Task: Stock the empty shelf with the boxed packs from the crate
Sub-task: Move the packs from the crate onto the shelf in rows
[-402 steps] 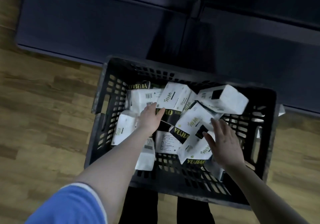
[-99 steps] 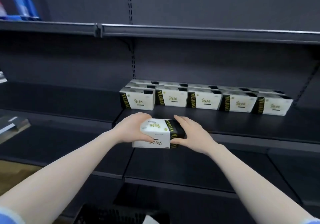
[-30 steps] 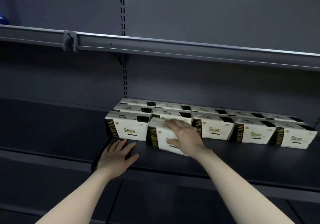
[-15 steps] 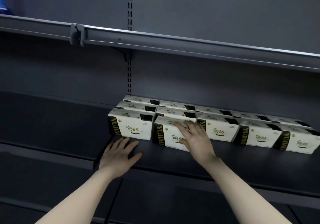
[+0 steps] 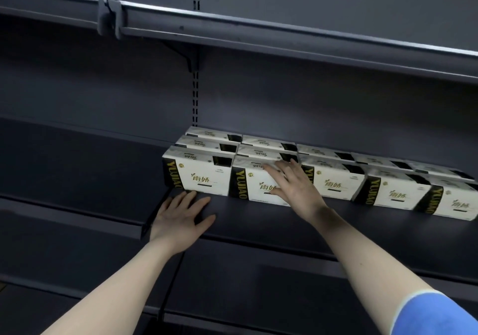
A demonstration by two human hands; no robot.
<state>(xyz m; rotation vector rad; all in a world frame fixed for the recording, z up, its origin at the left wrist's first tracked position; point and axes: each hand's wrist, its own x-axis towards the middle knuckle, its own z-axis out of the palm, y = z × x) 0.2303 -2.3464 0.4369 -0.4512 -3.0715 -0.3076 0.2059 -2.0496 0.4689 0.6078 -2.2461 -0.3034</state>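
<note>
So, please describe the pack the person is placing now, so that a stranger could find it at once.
Look at the dark shelf that carries rows of white packs. In the front row, count from the left end: it is the second pack. Unlike its neighbours, the right hand lies flat on its front.

Dim overall, cool grey-blue cast. Light seems to come from above/front: upper shelf lip [image 5: 284, 28] catches a pale sheen, deep shadow beneath it. White packs [image 5: 204, 177] are brightest, no harsh glare. Right hand [image 5: 292, 190] slightly motion-blurred; far-right packs soft. Wide-angle bends shelf lines twd edges.
</note>
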